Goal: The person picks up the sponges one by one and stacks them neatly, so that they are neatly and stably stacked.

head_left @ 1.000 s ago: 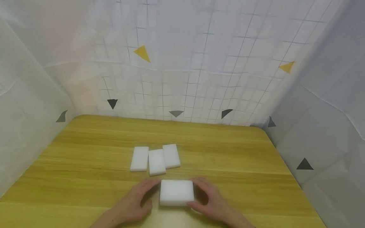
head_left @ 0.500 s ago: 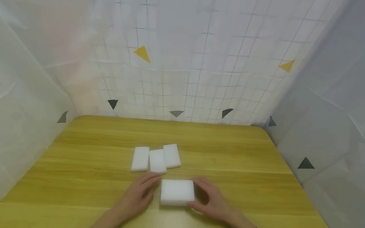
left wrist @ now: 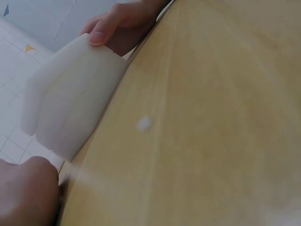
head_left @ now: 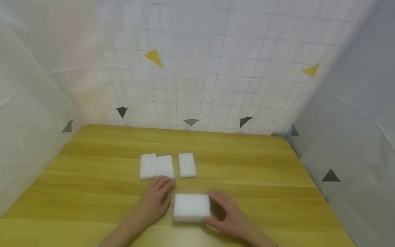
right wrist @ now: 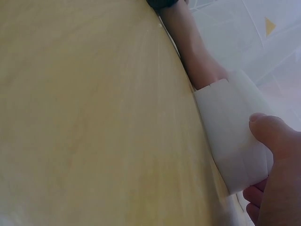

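A stack of white foam sponges stands near the table's front edge in the head view. My right hand grips its right end, thumb on the near face and fingers behind. The right wrist view shows this thumb on the sponge stack, whose layers show in the left wrist view. My left hand reaches past the stack's left side. Its fingertips overlap the near edge of a flat white sponge. Another flat sponge touches that one on the left, and a third sponge lies apart on the right.
All of this is on a yellow wood-grain table. A white gridded sheet with triangle marks hangs behind it, and plain pale sheets close off both sides. A small white bit appears against the wood in the left wrist view.
My left hand has left the stack and reached forward. The left and middle flat sponges have shifted away and left, and a gap has opened before the right one. My right hand keeps its place.
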Demonstrator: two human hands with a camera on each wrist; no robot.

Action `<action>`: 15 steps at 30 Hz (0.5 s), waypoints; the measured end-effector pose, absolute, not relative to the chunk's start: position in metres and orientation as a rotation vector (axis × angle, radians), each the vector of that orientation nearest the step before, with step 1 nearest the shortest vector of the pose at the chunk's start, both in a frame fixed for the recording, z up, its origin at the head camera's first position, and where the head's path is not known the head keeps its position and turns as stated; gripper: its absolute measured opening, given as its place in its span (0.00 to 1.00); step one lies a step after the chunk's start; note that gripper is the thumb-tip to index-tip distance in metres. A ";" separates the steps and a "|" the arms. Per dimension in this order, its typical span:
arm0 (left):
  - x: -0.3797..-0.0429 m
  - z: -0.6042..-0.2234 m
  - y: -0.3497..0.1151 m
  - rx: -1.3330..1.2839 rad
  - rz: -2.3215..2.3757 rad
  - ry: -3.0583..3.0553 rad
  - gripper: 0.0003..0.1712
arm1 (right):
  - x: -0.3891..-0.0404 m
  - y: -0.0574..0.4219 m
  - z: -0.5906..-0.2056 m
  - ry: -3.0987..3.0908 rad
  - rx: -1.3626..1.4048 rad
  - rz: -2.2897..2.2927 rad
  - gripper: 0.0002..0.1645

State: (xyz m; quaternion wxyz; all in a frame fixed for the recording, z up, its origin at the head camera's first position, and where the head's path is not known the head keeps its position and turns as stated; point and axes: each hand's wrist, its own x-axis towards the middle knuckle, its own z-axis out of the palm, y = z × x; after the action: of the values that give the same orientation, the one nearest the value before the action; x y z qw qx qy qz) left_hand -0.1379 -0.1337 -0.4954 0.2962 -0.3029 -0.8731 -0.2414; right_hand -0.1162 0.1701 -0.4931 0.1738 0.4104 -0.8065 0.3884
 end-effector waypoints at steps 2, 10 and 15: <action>-0.140 -0.495 -0.133 -0.766 -0.631 -2.310 0.23 | -0.117 0.170 -0.492 -2.292 1.165 1.101 0.40; -0.156 -0.492 -0.119 -0.727 -0.612 -2.316 0.22 | -0.116 0.171 -0.489 -2.303 1.167 1.092 0.40; -0.161 -0.493 -0.110 -0.714 -0.511 -2.440 0.22 | -0.115 0.170 -0.488 -2.297 1.174 1.083 0.40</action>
State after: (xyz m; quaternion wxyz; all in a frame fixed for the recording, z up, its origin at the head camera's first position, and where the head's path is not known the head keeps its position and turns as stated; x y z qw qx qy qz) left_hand -0.1607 -0.1097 -0.4929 0.2710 -0.2649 -0.9058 -0.1896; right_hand -0.1147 0.1700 -0.4882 0.1712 0.4134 -0.8088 0.3816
